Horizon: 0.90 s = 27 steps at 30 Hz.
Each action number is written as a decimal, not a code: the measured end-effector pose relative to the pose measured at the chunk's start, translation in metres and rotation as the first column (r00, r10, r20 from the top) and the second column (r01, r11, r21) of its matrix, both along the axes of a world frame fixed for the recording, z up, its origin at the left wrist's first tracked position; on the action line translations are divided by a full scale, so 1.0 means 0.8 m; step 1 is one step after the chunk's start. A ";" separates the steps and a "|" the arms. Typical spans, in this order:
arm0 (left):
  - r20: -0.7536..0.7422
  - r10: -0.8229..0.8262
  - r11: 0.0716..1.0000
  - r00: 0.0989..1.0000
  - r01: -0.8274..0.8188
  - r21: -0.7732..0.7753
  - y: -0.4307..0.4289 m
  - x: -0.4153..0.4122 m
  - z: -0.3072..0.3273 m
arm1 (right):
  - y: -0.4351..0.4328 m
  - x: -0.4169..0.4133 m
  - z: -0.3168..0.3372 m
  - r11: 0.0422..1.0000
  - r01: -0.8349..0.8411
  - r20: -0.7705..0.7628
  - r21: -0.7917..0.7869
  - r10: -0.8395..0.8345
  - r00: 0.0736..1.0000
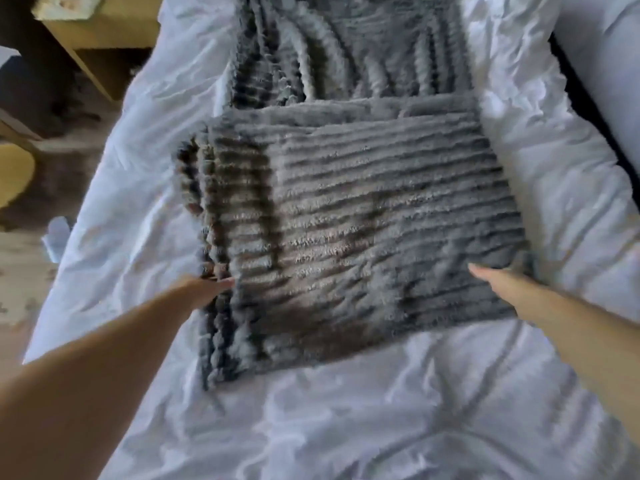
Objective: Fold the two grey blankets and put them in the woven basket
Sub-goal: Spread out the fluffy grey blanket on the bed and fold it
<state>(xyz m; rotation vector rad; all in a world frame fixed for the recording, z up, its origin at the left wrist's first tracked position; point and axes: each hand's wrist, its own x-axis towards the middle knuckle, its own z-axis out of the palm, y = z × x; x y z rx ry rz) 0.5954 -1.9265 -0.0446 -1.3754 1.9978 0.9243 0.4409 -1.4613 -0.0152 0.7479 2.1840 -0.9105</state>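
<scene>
A folded grey ribbed blanket lies in the middle of the white bed. My left hand holds its left folded edge, thumb on top and fingers tucked into the layers. On the right edge is my right hand, its thumb lying over the pile and its fingers hidden beneath. A second grey blanket lies spread and rumpled behind the folded one, running to the top of the view. No woven basket is in view. The picture is blurred by motion.
Crumpled white bedding surrounds the blankets. A pale pillow sits at the far right. Left of the bed are a wooden bedside table, a grey rug and a yellow rounded object on the floor.
</scene>
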 end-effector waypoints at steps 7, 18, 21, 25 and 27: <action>0.020 -0.006 0.958 1.000 0.012 -0.285 0.066 0.097 -0.082 | 0.084 0.122 -0.087 0.995 0.009 0.205 0.098 -0.029 0.978; -0.132 -0.029 0.967 0.991 -0.006 -0.255 0.108 0.087 -0.080 | 0.109 0.005 -0.097 0.963 0.102 -0.279 0.249 -0.030 0.960; -0.172 0.113 0.964 0.979 -0.150 -0.221 0.104 0.077 -0.024 | 0.101 -0.012 -0.039 0.976 0.203 -0.235 -0.078 -0.216 0.948; -0.398 0.182 0.971 0.899 -0.228 -0.071 0.090 0.044 0.116 | 0.097 -0.031 0.099 0.919 0.165 -0.195 -0.357 -0.247 0.949; -0.494 0.232 0.969 0.838 -0.244 0.042 0.090 0.033 0.194 | 0.088 -0.031 0.160 0.918 0.099 -0.261 -0.385 -0.211 0.942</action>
